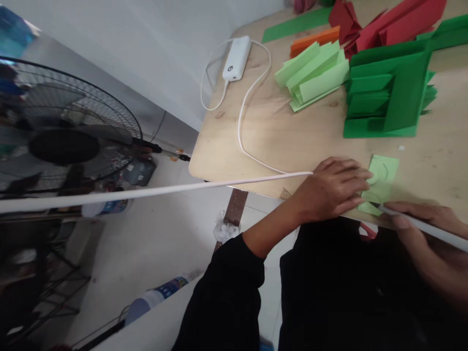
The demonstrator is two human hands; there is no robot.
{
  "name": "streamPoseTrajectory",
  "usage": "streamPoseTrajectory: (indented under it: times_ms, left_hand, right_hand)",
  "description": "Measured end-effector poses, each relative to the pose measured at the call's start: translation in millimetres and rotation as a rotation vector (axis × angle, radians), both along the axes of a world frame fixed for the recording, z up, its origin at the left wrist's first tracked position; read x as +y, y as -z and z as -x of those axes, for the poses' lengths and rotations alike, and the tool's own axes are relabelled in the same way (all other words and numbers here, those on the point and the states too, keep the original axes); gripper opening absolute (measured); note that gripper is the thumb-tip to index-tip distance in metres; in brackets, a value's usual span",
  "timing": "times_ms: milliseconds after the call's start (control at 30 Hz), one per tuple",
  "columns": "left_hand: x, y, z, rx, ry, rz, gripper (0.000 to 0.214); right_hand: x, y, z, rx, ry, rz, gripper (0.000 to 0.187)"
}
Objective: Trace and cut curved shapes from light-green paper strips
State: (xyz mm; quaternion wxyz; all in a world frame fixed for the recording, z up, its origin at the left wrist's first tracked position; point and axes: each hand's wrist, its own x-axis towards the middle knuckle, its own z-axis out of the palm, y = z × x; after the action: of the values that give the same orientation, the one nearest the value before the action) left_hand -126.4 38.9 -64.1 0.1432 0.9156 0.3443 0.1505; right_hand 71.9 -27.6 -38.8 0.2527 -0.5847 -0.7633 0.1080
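At the table's front edge lies a small light green paper piece (383, 173) with curved outlines on it; I cannot tell whether they are drawn or cut. My left hand (332, 187) rests flat on the table, fingers stretched out and fingertips touching the paper's left side. In my right hand (435, 239) is a slim white pen-like tool (427, 225), gripped between thumb and fingers. Its thin dark tip meets the lower part of the paper. Whether it is a pen or a craft knife does not show clearly.
Folded light green paper (314, 75), dark green paper (387, 92), red paper (402, 24) and an orange strip (314, 41) lie farther back on the wooden table (219, 146). A white power bank (237, 58) has a cable (241, 117) running past my left hand. A fan (66, 141) stands left.
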Motion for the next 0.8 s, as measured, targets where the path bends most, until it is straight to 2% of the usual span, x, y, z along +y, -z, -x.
streamPoseTrajectory:
  times_ms: [167, 567, 800]
  left_hand:
    - [0.1, -0.5, 0.0, 0.017, 0.000, -0.003, 0.035]
    - [0.5, -0.6, 0.9, 0.065, 0.019, -0.006, 0.037]
    - [0.3, -0.8, 1.0, 0.008, 0.010, 0.002, 0.035]
  right_hand:
    - [0.5, 6.8, 0.6, 0.024, 0.067, 0.031, 0.028]
    - [4.0, 6.3, 2.4, 0.006, -0.065, -0.036, 0.021]
    - [4.5, 6.6, 4.1, -0.005, -0.077, -0.062, 0.019]
